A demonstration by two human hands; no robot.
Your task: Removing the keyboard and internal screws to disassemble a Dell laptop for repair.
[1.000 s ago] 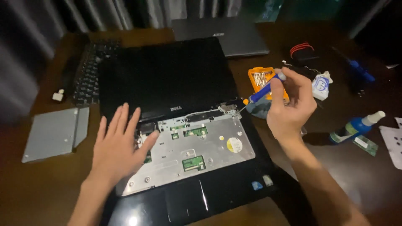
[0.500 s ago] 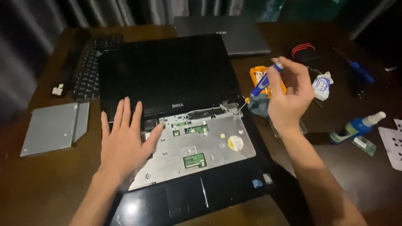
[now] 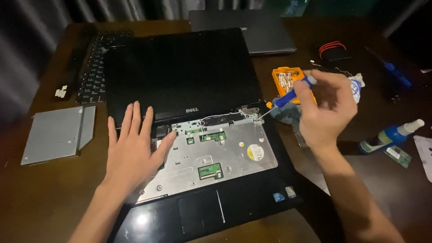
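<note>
- Left hand (image 3: pixel 132 150) lies flat, fingers apart, on the left part of the opened laptop (image 3: pixel 198 135); palm over the bare metal plate (image 3: pixel 211 157)
- Right hand (image 3: pixel 326 105) has fingers clamped on a blue-handled screwdriver (image 3: pixel 288 95); tip at the right hinge (image 3: pixel 253 111), far right corner of the plate
- Laptop sits mid-bench, screen folded flat away; bench (image 3: pixel 36 198) dark wood
- Detached keyboard (image 3: pixel 96 67) far left; grey drive caddy (image 3: pixel 58 133) left; orange bit case (image 3: pixel 288 78) behind the screwdriver; blue bottle (image 3: pixel 391 135) right
</note>
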